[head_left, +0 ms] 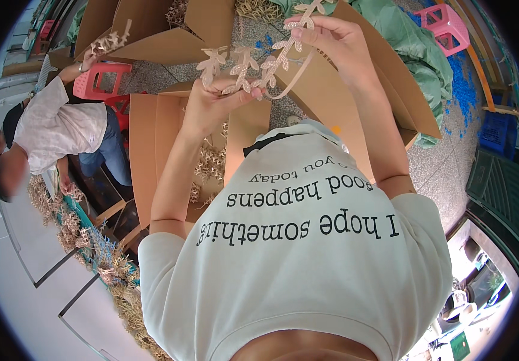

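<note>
Your left hand (211, 105) and right hand (331, 39) are both raised in front of your chest, and between them hangs the leaf garland (253, 69), a pale beige strip of cut-out leaf shapes strung along a thin band that loops down in a shallow curve. Your left hand is closed on the lower end, fingers pinched over a cluster of leaves near your thumb; your right hand is closed on the upper end, fingertips nipping the strip where the leaves climb toward the top edge of the view. It looks very light and limp (the band sags freely between your hands), and the little leaves seem thin and likely to bend or tear, so judge it safest to hold the band itself or the leaf bases, not the tips, and to pull gently. Below your hands stands an open cardboard box (151, 138), with more of the same leafy pieces (208, 165) heaped inside it. More folded cardboard (169, 45) lies beyond, a green tarp (416, 48) at your right, and a pink stool (446, 24) past that. At your left a co-worker (61, 129) in a light shirt holds up another leafy strip (110, 41) beside a red stool (100, 81).
</note>
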Tool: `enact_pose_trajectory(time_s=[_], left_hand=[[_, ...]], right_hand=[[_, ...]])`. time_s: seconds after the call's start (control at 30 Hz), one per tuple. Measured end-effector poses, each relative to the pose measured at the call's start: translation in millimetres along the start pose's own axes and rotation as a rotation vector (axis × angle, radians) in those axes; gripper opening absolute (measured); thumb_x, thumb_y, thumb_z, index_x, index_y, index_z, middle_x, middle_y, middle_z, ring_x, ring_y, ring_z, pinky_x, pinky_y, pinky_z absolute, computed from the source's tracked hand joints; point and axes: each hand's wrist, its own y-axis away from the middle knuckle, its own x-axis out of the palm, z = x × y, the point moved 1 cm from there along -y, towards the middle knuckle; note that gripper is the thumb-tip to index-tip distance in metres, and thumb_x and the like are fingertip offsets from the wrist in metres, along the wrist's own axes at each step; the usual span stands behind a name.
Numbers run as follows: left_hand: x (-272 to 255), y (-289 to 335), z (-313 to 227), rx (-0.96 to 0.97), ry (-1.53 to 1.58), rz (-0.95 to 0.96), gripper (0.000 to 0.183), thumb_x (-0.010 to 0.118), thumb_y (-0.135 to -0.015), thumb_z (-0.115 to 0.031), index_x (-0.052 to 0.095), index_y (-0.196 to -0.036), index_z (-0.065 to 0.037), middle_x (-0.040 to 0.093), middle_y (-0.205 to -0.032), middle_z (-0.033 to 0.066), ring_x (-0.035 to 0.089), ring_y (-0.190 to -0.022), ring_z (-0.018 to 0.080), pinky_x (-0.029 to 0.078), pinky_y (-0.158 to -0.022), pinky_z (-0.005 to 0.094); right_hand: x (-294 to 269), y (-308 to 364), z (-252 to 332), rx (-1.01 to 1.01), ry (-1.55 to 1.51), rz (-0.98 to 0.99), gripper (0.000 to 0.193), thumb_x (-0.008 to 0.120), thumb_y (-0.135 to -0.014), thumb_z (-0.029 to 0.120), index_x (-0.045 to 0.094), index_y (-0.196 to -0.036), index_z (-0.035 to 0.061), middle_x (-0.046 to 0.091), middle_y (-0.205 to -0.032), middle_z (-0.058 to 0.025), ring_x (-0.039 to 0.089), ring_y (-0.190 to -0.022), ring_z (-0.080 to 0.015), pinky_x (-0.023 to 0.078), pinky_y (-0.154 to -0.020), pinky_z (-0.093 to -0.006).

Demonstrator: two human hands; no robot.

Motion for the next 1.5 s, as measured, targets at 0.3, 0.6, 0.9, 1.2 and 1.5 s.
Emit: enact_pose_trajectory(time_s=[0.3, 0.6, 0.9, 1.2, 1.5], left_hand=[[-5, 5, -7, 0.152, -0.073, 0.077, 0.016, 0.065, -0.074, 0.001, 0.067, -0.09, 0.001, 0.066, -0.087, 0.0062, 0.06, -0.081, 0.0119, 0.048, -0.074, 0.0251], [-11, 7, -11, 0.351, -0.157, 0.141, 0.022, 0.07, -0.068, -0.003, 0.067, -0.089, 0.0, 0.064, -0.085, 0.0064, 0.059, -0.082, 0.0153, 0.05, -0.072, 0.0292], [-16, 8, -16, 0.483, -0.379, 0.127, 0.021, 0.072, -0.062, -0.007, 0.07, -0.083, -0.006, 0.065, -0.086, 0.0033, 0.056, -0.089, 0.0168, 0.035, -0.09, 0.0361], [-23, 19, -8, 0.266, -0.438, -0.019, 0.039, 0.074, -0.061, -0.008, 0.066, -0.1, -0.008, 0.059, -0.106, 0.0054, 0.053, -0.099, 0.0214, 0.033, -0.093, 0.039], [-36, 11, -12, -0.102, 0.139, 0.245, 0.051, 0.071, -0.072, -0.01, 0.05, -0.117, 0.001, 0.058, -0.106, 0.0075, 0.055, -0.097, 0.0146, 0.043, -0.083, 0.0255]], right_hand=[[-36, -29, 4, 0.269, -0.259, 0.336, 0.02, 0.067, -0.078, 0.019, 0.068, -0.081, -0.0015, 0.066, -0.081, -0.0123, 0.059, -0.074, -0.0152, 0.044, -0.067, -0.0241], [-32, -45, 4, 0.396, -0.18, 0.544, 0.019, 0.069, -0.077, 0.016, 0.068, -0.081, -0.0024, 0.065, -0.078, -0.0086, 0.06, -0.074, -0.0148, 0.048, -0.066, -0.0245], [12, -10, -17, 0.342, -0.439, 0.449, 0.03, 0.062, -0.081, 0.025, 0.063, -0.097, 0.0003, 0.063, -0.095, -0.011, 0.059, -0.087, -0.0159, 0.052, -0.073, -0.0317], [43, 20, -16, 0.243, -0.5, 0.357, 0.048, 0.06, -0.083, 0.021, 0.042, -0.123, 0.001, 0.056, -0.106, -0.0119, 0.056, -0.099, -0.0201, 0.05, -0.078, -0.0349], [58, 24, -8, -0.133, -0.336, 0.216, 0.072, 0.069, -0.073, 0.002, 0.029, -0.134, 0.0064, 0.05, -0.116, -0.0151, 0.056, -0.099, -0.0205, 0.046, -0.086, -0.0314]])
